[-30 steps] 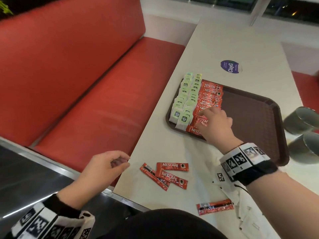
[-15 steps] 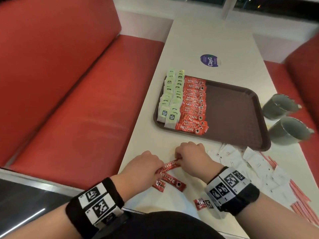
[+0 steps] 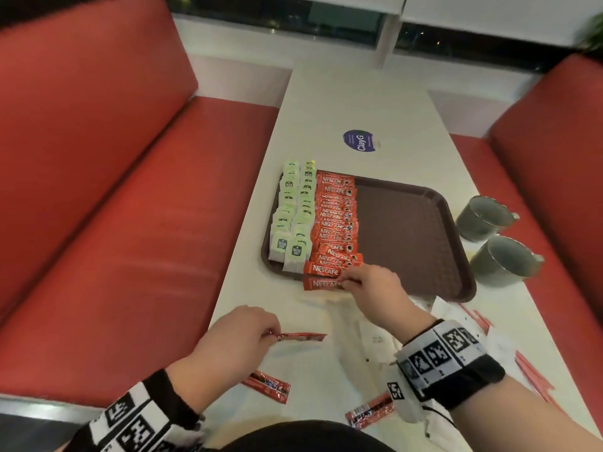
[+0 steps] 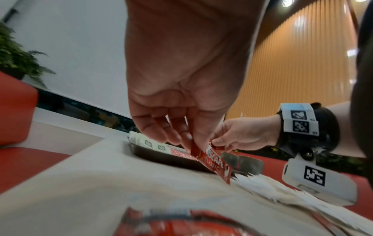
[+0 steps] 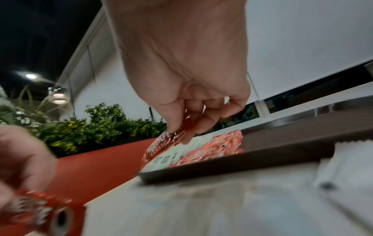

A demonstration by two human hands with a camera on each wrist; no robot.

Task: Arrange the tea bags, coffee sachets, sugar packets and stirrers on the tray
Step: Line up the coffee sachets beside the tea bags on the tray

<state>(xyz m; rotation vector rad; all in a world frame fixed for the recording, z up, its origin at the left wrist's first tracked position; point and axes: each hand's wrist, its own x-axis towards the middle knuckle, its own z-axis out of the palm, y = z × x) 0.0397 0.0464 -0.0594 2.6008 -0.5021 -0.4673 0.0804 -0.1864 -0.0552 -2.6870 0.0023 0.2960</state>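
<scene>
Coffee-sachet step: right hand [image 3: 375,288] pinches a sachet [image 3: 321,284] at tray [image 3: 408,230] 6 o'clock rim, left hand [image 3: 235,337] pinches another [image 3: 300,337] over table nearer the person; next, I'd judge, lay it at the row's near end w/o disturbing the rest.

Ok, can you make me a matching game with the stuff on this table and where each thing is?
Things:
1. tea bags
2. mugs
3. stirrers
4. sticker

Places:
A. table beyond the tray
B. tray's left side
C. table's near right edge
D. right of the tray

Pairs: 1-B, 2-D, 3-C, 4-A
</scene>
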